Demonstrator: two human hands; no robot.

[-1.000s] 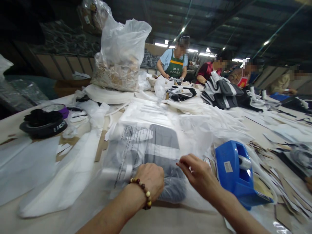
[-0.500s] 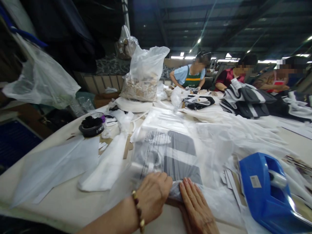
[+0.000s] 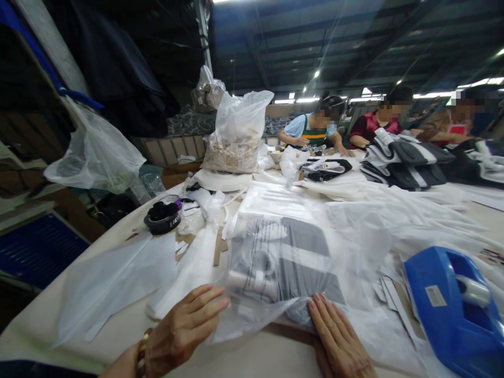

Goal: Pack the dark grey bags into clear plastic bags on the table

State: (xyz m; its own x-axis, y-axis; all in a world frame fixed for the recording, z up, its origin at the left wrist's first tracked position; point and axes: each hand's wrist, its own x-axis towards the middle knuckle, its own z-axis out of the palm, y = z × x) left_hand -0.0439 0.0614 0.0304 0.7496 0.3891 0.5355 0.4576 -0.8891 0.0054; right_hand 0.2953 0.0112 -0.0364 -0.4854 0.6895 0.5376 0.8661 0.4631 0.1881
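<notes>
A clear plastic bag (image 3: 252, 315) with printed text lies flat on the table in front of me. Inside it is a folded dark grey and white garment (image 3: 305, 257). My right hand (image 3: 338, 336) rests flat on the bag's near edge, fingers straight and close together. At the bag's near left corner is my left hand (image 3: 189, 328), wearing a beaded bracelet; its fingers are stretched out and their tips touch or nearly touch the plastic. The left thumb is hidden.
A blue tape dispenser (image 3: 444, 304) stands at right. On the left are white sheets (image 3: 118, 283) and a black tape roll (image 3: 161, 218). Behind are a stuffed plastic bag (image 3: 236, 142) and stacked dark garments (image 3: 409, 163). Several co-workers sit across the table (image 3: 394, 346).
My left hand has left the bag's near middle, moved left and opened out. My right hand stays on the near edge. The whole view has shifted slightly.
</notes>
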